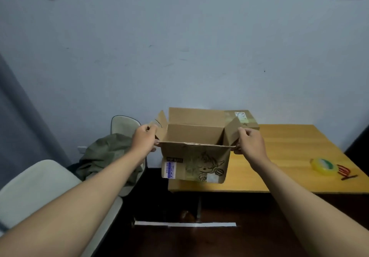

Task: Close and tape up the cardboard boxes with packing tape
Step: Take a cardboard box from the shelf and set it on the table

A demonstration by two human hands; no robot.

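Note:
An open cardboard box (194,166) with a cartoon drawing and a blue-and-white label on its front sits at the left front corner of the wooden table (289,157), overhanging the left edge slightly. All its top flaps stand open. My left hand (144,139) grips the box's left side flap and front corner. My right hand (250,142) pinches the right side flap at the front corner. A second, closed cardboard box (244,120) with tape on top stands behind it against the wall. A roll of yellowish packing tape (323,166) lies on the table at the right.
Red-handled scissors (345,172) lie beside the tape roll. Two pale chairs (40,192) stand left of the table; the far one carries a green garment (107,157). The wall is right behind the table. The floor below is dark.

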